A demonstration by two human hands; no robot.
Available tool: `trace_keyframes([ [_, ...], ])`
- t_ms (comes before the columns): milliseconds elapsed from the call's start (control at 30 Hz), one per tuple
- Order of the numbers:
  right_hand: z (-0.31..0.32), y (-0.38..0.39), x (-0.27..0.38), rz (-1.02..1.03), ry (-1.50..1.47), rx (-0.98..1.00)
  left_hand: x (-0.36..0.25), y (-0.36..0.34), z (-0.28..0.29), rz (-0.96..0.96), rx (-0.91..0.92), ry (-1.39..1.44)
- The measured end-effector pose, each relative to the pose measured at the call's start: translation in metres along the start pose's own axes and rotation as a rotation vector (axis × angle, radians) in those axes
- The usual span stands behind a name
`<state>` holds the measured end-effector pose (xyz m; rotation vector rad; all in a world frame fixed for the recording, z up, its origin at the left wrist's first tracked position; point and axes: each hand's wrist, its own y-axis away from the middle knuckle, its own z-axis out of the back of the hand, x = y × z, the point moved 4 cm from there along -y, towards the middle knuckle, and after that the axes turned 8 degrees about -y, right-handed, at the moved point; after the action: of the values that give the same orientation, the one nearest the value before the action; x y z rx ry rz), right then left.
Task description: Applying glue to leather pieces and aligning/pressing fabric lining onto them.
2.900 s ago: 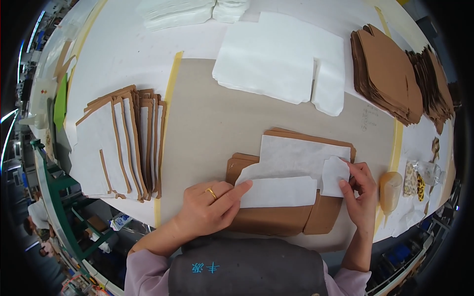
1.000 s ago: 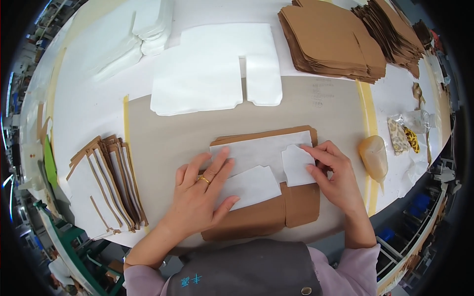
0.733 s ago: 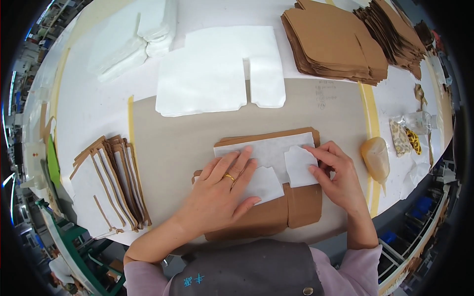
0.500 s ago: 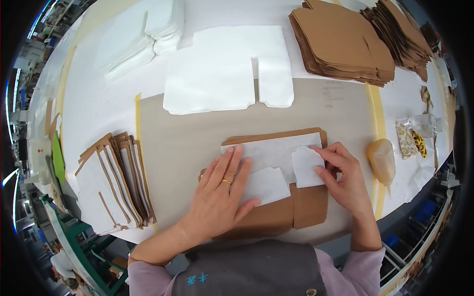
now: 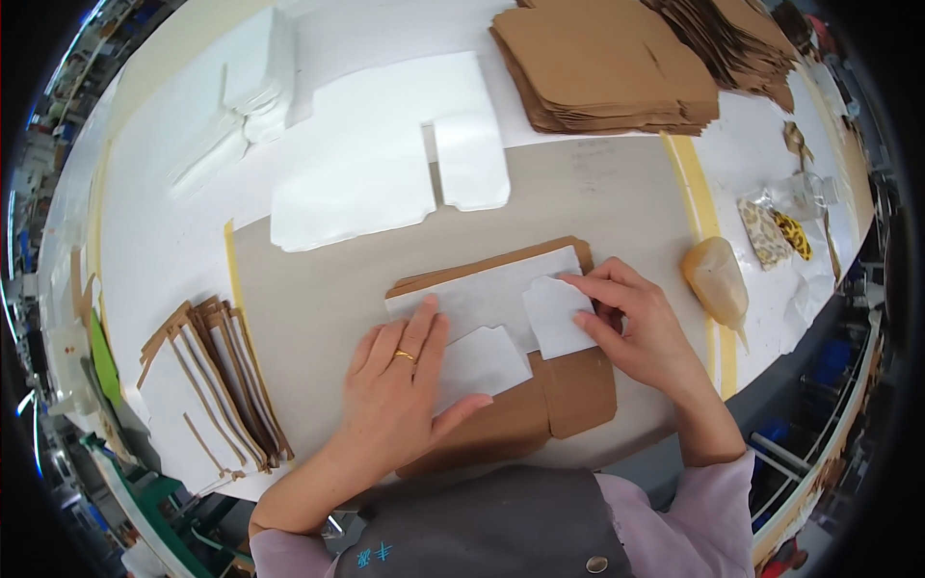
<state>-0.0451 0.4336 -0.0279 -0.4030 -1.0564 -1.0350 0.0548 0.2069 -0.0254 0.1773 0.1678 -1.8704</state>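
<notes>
My left hand (image 5: 393, 380) lies flat on a white sheet (image 5: 482, 279) and its lower white flap (image 5: 491, 356), fingers apart, thumb stretched to the right. That sheet rests on brown cut card pieces (image 5: 578, 395) in front of me. My right hand (image 5: 631, 323) grips the edge of a small white flap (image 5: 551, 316) at the sheet's right side between thumb and index finger; the other fingers curl behind. A large white cut sheet pile (image 5: 356, 173) lies just beyond, on the grey mat (image 5: 308, 260).
Brown card stacks (image 5: 597, 67) stand at the back right, white stacks (image 5: 260, 67) at the back left. Layered white-and-brown pieces (image 5: 202, 385) lie left. A tan squeeze pouch (image 5: 713, 279), leopard-patterned bits (image 5: 761, 231) and a clear bottle (image 5: 805, 193) lie right, outside yellow tape strips.
My left hand has gone from curled at the lower flap's left edge to spread flat across the sheet. My right hand still grips the small flap. The whole view has shifted.
</notes>
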Motion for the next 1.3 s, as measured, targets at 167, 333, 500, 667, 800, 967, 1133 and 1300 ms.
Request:
trace_keyframes([
  [167,0.001,0.002,0.001,-0.019,0.005,0.023,-0.015,-0.034,-0.002,-0.147,-0.034,0.026],
  [333,0.001,0.004,0.0,-0.034,-0.028,0.034,-0.03,-0.074,-0.021,-0.273,-0.035,0.224],
  [500,0.001,0.009,-0.003,-0.036,-0.01,-0.011,-0.033,-0.086,-0.024,-0.276,-0.045,0.187],
  [667,0.005,0.008,-0.006,0.191,-0.058,-0.096,-0.033,-0.09,-0.03,-0.232,-0.019,0.135],
  [800,0.003,0.031,-0.006,0.154,-0.505,-0.01,-0.025,-0.09,-0.026,-0.23,0.016,0.19],
  [967,0.001,0.063,-0.025,0.132,-0.339,0.02,-0.019,-0.084,-0.027,-0.326,-0.017,0.224],
  [1133,-0.003,0.077,-0.02,0.478,-0.052,0.095,-0.023,-0.079,-0.028,-0.315,-0.059,0.207],
  [1300,-0.009,0.089,-0.022,0.557,0.084,0.105,-0.026,-0.079,-0.03,-0.31,-0.068,0.177],
])
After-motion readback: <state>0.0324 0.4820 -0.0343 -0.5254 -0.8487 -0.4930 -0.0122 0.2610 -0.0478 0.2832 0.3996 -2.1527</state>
